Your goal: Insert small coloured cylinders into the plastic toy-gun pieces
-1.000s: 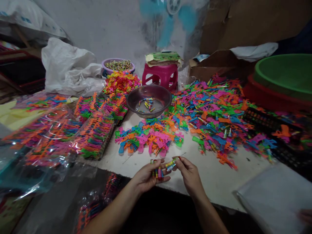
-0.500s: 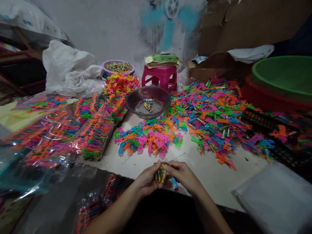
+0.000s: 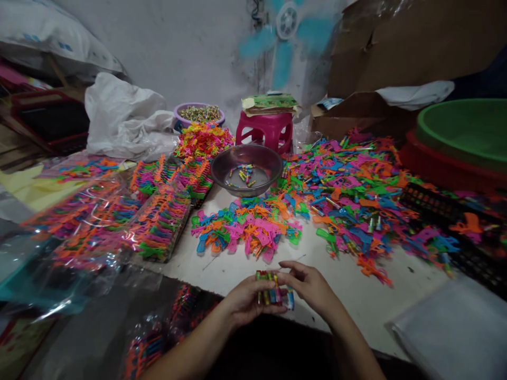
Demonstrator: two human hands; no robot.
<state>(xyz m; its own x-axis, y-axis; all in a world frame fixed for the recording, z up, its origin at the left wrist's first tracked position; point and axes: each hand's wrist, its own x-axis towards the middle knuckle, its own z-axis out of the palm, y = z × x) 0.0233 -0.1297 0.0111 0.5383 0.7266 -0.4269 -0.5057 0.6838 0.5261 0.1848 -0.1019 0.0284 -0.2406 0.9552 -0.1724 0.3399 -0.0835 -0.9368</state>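
A small bundle of short, colourful tubes stands side by side, upright, pinched between two bare hands at the near edge of a pale table. The left hand cups the bundle from below and behind, fingers curled closed around it. The right hand meets it from the other side, thumb and fingertips pressing the tops and outer tube, one blue-tipped tube sitting at the right edge of the row. The tubes look like smooth, glossy plastic with striped bands.

Just beyond the hands lies a small heap of flat plastic pieces in pink, orange, blue and green. A much larger, loose spread of the same pieces covers the table to the right. Behind the small heap sits a round, shiny metal bowl holding a few tubes. To the left, clear crinkled plastic bags hold sorted stacks of the pieces. A pink plastic stool stands behind the bowl, and a green basin sits far right.
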